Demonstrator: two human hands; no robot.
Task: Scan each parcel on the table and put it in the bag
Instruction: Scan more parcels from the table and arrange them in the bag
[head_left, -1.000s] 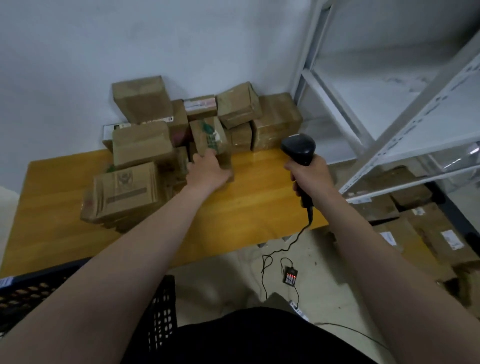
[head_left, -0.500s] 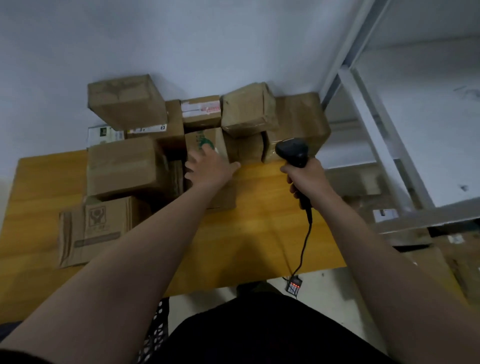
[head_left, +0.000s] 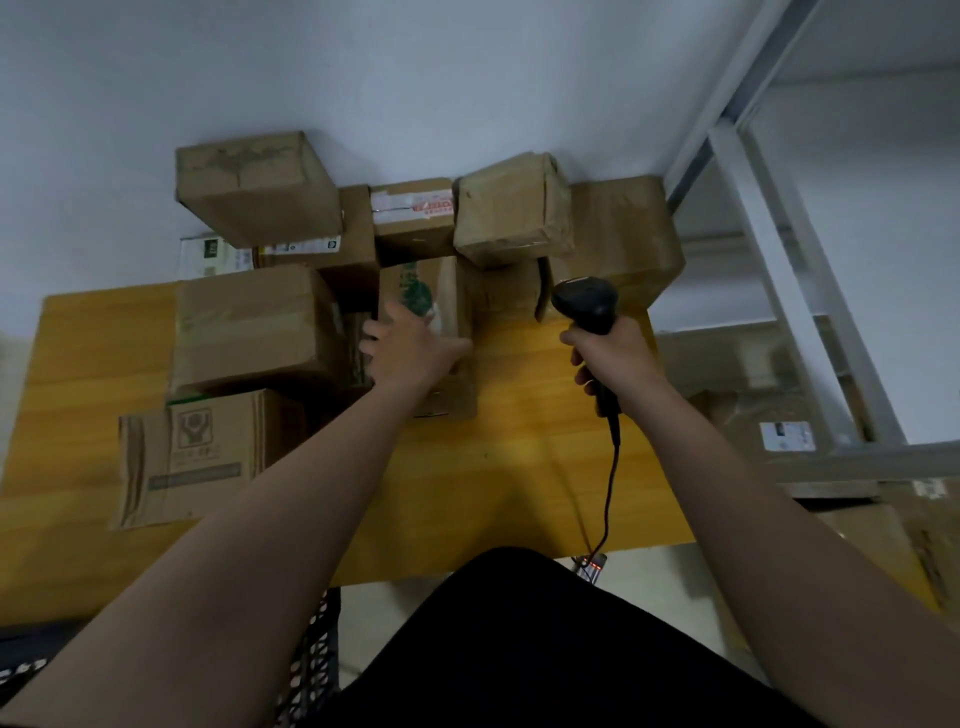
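Several brown cardboard parcels are stacked at the back of the yellow wooden table (head_left: 519, 467), against the white wall. My left hand (head_left: 410, 348) rests with spread fingers on an upright parcel with green print (head_left: 441, 291) in the middle of the pile. My right hand (head_left: 613, 353) grips the handle of a black barcode scanner (head_left: 587, 306), whose head points at the pile. Its cable hangs down over the table's front edge. A large parcel with a logo (head_left: 192, 457) lies at the front left. No bag is clearly in view.
A black mesh crate (head_left: 311, 649) sits low at the left beside my body. A grey metal shelf rack (head_left: 810, 312) stands to the right of the table, with more cardboard boxes (head_left: 779, 431) under it. A small device with red lights (head_left: 595, 562) hangs below the table edge.
The view has tilted up and closer to the table. My left hand has stayed on the green-printed parcel, fingers spread wider. The scanner hand has kept its place beside the pile.
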